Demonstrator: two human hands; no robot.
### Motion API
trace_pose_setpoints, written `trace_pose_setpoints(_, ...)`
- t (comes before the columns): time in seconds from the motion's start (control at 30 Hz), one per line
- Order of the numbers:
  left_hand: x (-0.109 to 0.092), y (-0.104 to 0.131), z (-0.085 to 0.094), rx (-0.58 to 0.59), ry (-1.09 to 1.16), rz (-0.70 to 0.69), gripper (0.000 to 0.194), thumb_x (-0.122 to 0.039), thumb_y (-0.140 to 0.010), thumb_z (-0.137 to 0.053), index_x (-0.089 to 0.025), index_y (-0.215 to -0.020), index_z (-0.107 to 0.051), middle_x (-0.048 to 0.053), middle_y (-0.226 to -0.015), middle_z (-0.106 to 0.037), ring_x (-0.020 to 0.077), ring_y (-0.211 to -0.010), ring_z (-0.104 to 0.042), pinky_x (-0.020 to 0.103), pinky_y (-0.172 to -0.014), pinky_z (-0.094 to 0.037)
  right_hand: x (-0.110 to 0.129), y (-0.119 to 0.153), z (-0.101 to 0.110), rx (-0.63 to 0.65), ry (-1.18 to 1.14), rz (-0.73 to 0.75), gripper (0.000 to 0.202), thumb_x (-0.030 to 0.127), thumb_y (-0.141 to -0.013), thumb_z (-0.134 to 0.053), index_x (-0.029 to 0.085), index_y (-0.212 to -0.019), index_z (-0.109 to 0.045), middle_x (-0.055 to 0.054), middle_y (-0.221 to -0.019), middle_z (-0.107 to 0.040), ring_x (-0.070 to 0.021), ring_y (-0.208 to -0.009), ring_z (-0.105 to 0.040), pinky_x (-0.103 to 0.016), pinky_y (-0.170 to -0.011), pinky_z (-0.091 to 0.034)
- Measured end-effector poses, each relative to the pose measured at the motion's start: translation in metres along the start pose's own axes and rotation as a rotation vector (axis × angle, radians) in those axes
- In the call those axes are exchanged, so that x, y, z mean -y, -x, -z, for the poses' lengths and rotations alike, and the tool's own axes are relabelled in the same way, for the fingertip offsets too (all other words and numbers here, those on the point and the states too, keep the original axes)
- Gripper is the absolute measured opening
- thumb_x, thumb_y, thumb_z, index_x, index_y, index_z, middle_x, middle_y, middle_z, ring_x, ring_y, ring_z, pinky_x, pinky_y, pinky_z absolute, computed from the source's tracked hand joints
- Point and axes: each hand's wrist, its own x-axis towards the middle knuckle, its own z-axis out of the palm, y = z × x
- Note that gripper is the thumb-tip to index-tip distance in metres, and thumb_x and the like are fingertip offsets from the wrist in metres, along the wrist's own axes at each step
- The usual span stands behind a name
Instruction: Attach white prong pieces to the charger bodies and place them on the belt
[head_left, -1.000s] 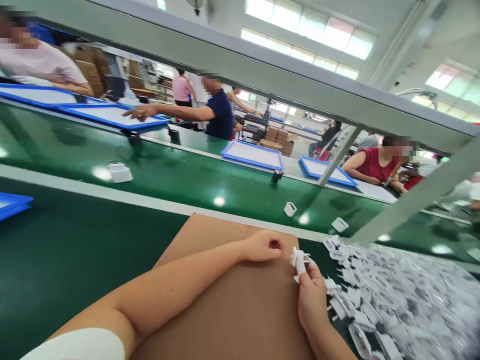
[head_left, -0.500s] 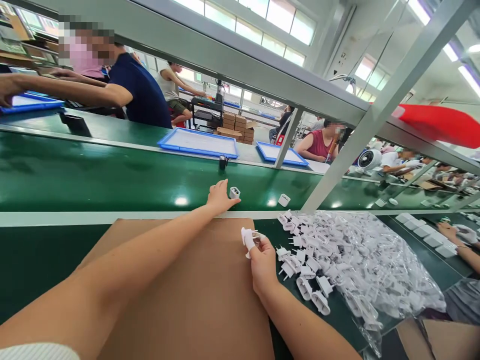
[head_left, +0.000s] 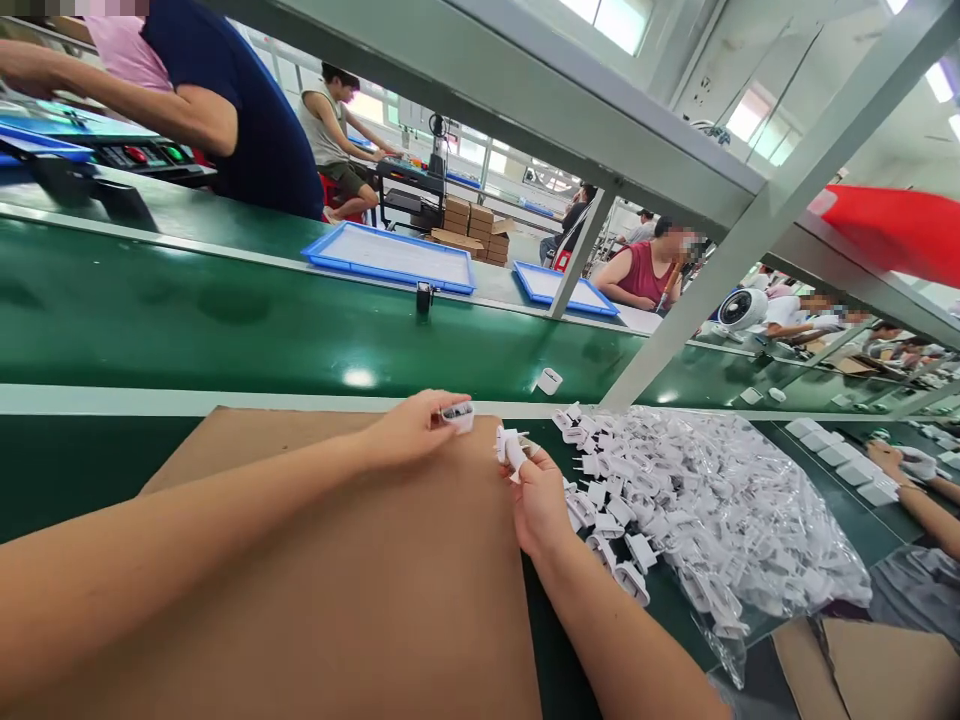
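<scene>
White rounded plastic casing [head_left: 460, 417] gripped in left hand [head_left: 412, 428]; white pronged plastic piece [head_left: 513, 450] pinched in right hand [head_left: 541, 495], heap of white plastic parts [head_left: 694, 500] beside it.

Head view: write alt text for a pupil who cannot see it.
A person's left hand holds a white housing above brown cardboard; the right hand holds a white pronged part. At right lies a heap of white parts with clear plastic; beyond are co-workers.
</scene>
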Motion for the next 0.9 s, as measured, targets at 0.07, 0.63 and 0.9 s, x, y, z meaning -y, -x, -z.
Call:
trace_pose_setpoints(0.07, -0.005, 0.037, -0.003, 0.12, 0.025, -0.173, 0.046, -0.034, -0.089, -0.057, -0.024, -0.132, -0.068, 0.006, -0.127, -0.072, 0.0266, -0.112, -0.067, 0.034, -0.101, -0.052, 0.003, 0.002, 0.0, 0.039, 0.153, 0.105, 0.033, 0.039, -0.065, -0.085, 0.02, -0.089, -0.074, -0.003, -0.088, -0.073, -0.0155, -0.076, -0.06, -0.025, -0.058, -0.041)
trace_pose_setpoints(0.63, 0.008, 0.089, -0.027, 0.095, 0.282, -0.135, 0.03, -0.053, -0.09, -0.065, -0.023, -0.093, -0.071, 0.003, -0.092, -0.069, 0.0237, -0.09, -0.063, 0.032, -0.077, -0.052, 0.008, 0.035, 0.0, 0.549, 1.076, 0.807, 0.025, 0.011, -0.09, -0.06, 0.024, -0.107, -0.072, -0.006, -0.1, -0.072, -0.021, -0.092, -0.062, -0.035, -0.082, -0.051)
trace_pose_setpoints(0.9, 0.007, 0.09, -0.027, 0.099, 0.302, -0.155, 0.028, -0.049, -0.089, -0.065, -0.023, -0.094, -0.072, 0.003, -0.092, -0.069, 0.0234, -0.091, -0.063, 0.033, -0.081, -0.051, 0.006, 0.035, -0.003, 0.468, 1.363, 0.993, 0.018, 0.004, -0.072, -0.056, 0.021, -0.077, -0.061, -0.004, -0.074, -0.055, -0.0207, -0.073, -0.044, -0.034, -0.067, -0.036)
